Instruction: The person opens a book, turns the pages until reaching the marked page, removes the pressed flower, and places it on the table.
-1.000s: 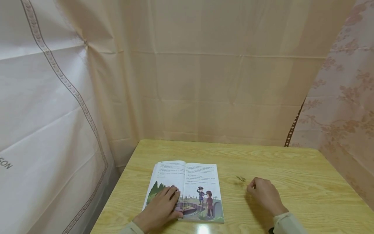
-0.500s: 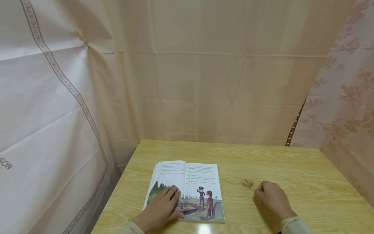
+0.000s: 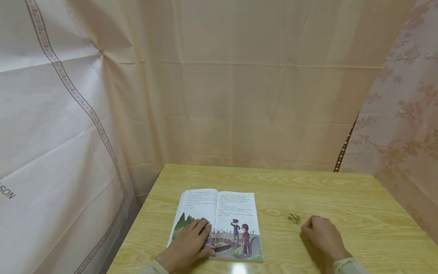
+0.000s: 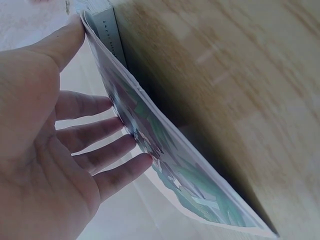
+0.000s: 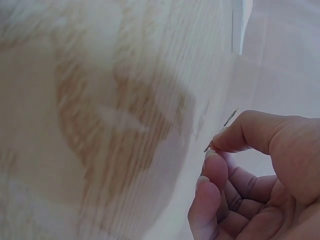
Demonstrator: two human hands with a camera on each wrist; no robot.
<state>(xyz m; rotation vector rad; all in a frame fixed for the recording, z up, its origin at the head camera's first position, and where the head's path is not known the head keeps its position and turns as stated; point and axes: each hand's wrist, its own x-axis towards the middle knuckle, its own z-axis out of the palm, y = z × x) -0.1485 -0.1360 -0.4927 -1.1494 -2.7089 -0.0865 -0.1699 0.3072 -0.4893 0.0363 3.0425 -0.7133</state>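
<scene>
An open book (image 3: 236,205), with printed text above a coloured picture of two figures, lies on the wooden table. My left hand (image 3: 189,243) rests on its left page near the fold. In the left wrist view the fingertips (image 4: 145,159) touch the page, fingers spread, and the thumb is at the book's lower edge. To the right of the book, my right hand (image 3: 323,234) pinches a thin gold-brown leafy piece (image 3: 294,217) between thumb and index finger. In the right wrist view this leafy piece (image 5: 230,119) shows nearly edge-on, close over the table; its exact kind I cannot tell.
The pale wooden table (image 3: 362,205) has rounded far corners. A beige cloth (image 3: 260,95) hangs behind it, a white cloth with a patterned band (image 3: 61,125) at the left, and a floral cloth (image 3: 407,125) at the right.
My right hand has moved to the right and slightly nearer to me, carrying the leafy piece away from the book. The left hand and the book have stayed in place.
</scene>
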